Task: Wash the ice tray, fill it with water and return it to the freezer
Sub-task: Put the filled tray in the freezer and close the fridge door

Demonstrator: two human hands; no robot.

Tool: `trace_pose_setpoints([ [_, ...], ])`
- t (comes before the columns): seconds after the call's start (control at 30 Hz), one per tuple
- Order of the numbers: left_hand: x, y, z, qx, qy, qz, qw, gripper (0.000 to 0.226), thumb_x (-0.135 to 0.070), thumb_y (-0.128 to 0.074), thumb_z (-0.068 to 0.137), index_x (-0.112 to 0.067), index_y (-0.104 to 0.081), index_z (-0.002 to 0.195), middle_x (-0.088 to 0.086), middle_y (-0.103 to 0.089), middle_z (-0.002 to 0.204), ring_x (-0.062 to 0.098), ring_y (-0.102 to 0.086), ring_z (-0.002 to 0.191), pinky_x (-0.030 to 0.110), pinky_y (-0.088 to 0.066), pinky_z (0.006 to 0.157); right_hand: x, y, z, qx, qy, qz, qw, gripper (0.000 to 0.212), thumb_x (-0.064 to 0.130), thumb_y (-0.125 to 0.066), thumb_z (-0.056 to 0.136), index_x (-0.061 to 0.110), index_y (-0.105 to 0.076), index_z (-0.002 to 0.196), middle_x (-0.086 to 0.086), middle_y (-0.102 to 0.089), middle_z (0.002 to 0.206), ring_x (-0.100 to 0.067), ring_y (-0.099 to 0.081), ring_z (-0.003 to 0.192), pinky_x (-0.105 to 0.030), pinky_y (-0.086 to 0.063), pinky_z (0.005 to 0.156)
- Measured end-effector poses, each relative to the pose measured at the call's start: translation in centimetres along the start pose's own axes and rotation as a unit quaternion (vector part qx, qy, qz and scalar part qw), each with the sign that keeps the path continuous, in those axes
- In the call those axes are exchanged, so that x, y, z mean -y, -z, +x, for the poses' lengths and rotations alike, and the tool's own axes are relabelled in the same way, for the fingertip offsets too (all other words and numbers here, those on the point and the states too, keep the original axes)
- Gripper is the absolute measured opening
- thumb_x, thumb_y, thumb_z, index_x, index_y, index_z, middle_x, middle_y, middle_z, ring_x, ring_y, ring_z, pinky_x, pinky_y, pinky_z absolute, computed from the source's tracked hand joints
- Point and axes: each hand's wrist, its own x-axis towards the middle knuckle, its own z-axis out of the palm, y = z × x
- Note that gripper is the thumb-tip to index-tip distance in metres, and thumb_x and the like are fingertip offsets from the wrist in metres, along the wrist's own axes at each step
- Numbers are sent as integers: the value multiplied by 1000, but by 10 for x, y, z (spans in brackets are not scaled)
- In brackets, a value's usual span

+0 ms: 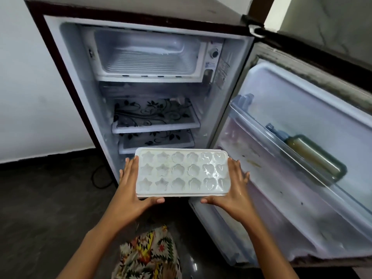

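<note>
A white plastic ice tray [182,172] with star, flower and heart moulds is held level in front of the open fridge, below its shelves. Water glints in the moulds on its right side. My left hand [131,190] grips the tray's left end, thumb under the front edge. My right hand [234,188] grips the right end the same way. The freezer compartment [148,55] sits at the top of the fridge, open and with nothing inside, well above the tray.
The fridge door [298,158] stands open to the right, with a bottle [314,156] lying in its shelf. Two floral-patterned shelves [155,115] sit under the freezer. A thermostat dial [214,53] is right of the freezer. Dark floor and a black cable [98,178] lie at left.
</note>
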Motion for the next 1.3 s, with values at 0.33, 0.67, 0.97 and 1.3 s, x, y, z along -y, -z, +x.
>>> trace_pose_setpoints([
  [0.33, 12, 26, 66, -61, 21, -1, 998, 119, -85, -60, 45, -48, 9, 135, -34, 8, 145, -4, 16, 139, -1, 15, 99, 14, -13, 104, 13, 74, -17, 997, 138, 56, -82, 40, 17, -6, 149, 0, -5, 158, -9, 13, 143, -23, 23, 108],
  [0.67, 31, 57, 161, -86, -15, 13, 996, 115, -75, -61, 48, -47, 3, 140, -24, -8, 151, 0, 12, 139, 27, 7, 113, 36, -22, 204, -13, 108, -19, 994, 134, 51, -87, 40, 15, -15, 147, 8, -19, 147, -20, -5, 145, -29, 12, 114],
  [0.97, 48, 85, 238, -124, -50, -27, 991, 117, -73, -65, 38, -45, -9, 138, -38, -15, 138, -9, -2, 135, -3, -4, 98, 58, -31, 285, -46, 150, 16, 987, 118, 64, -68, 27, 25, -37, 135, 18, -38, 119, 0, -30, 113, -49, -24, 112],
  [1.3, 52, 127, 317, -145, -58, -86, 984, 109, -60, -81, 37, -39, -37, 135, -13, -51, 132, 6, -52, 119, 34, -43, 103, 90, -33, 373, -21, 191, 81, 978, 97, 24, -92, 47, 39, -37, 125, 21, -49, 114, -8, -49, 112, -1, -41, 75],
])
